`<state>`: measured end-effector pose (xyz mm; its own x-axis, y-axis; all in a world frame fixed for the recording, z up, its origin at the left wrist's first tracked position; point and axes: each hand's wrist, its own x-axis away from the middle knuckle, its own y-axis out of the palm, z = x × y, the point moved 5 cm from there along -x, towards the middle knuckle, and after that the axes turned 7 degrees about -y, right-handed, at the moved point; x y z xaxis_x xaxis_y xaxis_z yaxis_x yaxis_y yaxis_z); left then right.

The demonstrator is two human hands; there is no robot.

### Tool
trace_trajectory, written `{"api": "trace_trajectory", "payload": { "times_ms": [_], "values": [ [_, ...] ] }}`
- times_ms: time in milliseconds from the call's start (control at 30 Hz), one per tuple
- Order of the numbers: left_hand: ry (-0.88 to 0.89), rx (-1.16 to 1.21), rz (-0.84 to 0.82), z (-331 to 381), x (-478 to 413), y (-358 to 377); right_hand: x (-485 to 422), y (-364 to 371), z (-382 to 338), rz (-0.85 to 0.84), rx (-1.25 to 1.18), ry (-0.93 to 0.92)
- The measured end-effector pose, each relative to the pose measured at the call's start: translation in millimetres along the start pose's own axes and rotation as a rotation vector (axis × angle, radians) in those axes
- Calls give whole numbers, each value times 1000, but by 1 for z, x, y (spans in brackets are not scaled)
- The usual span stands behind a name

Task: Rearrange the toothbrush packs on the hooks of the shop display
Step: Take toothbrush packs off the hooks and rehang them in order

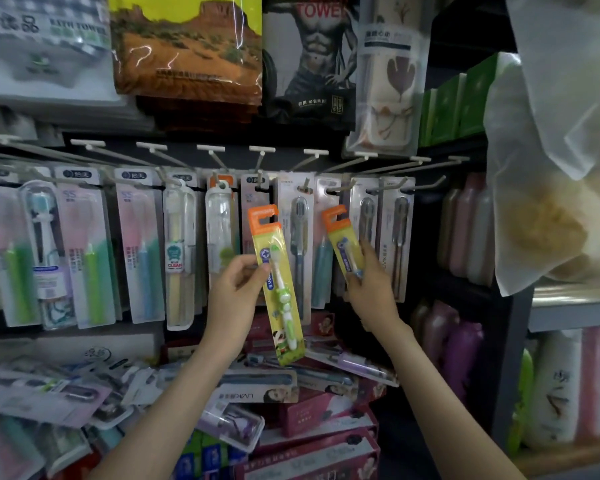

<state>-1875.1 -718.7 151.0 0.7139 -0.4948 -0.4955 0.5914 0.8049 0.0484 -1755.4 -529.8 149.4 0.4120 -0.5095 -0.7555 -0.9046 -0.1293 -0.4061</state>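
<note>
Far left: toothbrush packs (84,251) hang in a crowded row on the hooks (430,186). Loose packs (42,393) lie heaped below.

Centre: left hand (234,292) pinches a yellow pack with a green brush (284,306) by its edge. The pack is off any hook, tilted, its orange hanger uppermost, in front of the hanging row.

Right of it: right hand (371,289) grips the lower end of a second yellow pack (340,242), also unhooked and tilted.

Far right: pink and purple bottles (465,230) on shelves.
</note>
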Motion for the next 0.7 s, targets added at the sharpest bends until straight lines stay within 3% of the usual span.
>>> {"api": "trace_trajectory", "payload": {
  "times_ms": [300, 533, 700],
  "values": [
    [-131, 39, -56, -13, 44, -24, 92, -33, -49, 127, -131, 156],
    [-228, 14, -169, -14, 124, -108, 186, 8, -146, -104, -336, 233],
    [-371, -34, -161, -23, 179, -198, 254, 63, -226, -296, -501, 319]
  ]
}}
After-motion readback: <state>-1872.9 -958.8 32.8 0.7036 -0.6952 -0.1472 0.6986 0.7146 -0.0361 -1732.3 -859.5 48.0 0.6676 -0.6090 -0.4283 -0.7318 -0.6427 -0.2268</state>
